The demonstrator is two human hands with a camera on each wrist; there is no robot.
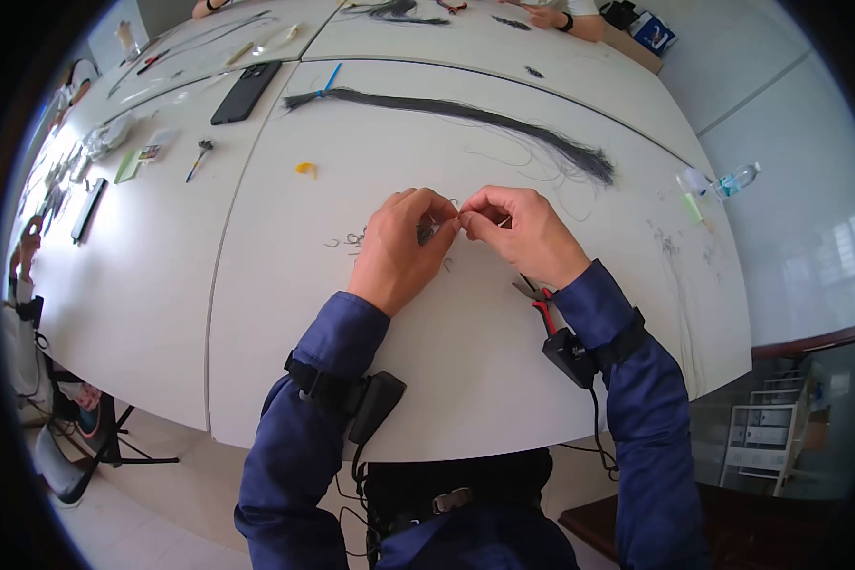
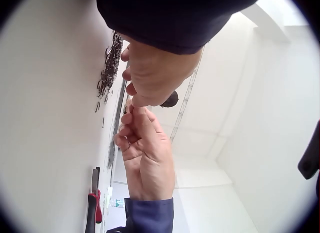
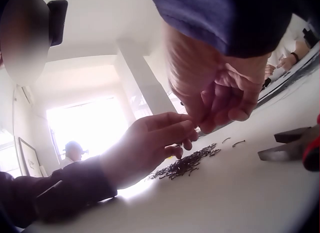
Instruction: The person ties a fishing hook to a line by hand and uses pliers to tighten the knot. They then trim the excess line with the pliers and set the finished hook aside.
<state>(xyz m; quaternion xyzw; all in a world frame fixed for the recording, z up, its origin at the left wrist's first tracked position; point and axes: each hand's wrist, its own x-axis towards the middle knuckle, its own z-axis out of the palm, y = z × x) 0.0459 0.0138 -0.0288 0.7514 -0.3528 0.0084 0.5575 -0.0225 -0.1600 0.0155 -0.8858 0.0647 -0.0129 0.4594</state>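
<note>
My left hand (image 1: 399,237) and right hand (image 1: 532,233) meet at the fingertips, low over the white table (image 1: 446,361). Thumb and forefinger of each are pinched together on something tiny; the fingertips hide it, so I cannot tell its kind. Beneath them lies a pile of small dark curved hooks (image 3: 185,165), partly covered by the left hand in the head view. A few loose hooks (image 1: 332,244) are scattered at its left edge. Close by the right wrist rest pliers (image 1: 544,312) with red and black handles, their metal jaws toward the hands.
Beyond the hands stretches a long bundle of black strands (image 1: 446,104), bound with a blue tie (image 1: 331,78). A yellow piece (image 1: 306,169) and a black phone (image 1: 247,92) lie to the left. At right lies a plastic bottle (image 1: 739,179). Other people sit across the tables.
</note>
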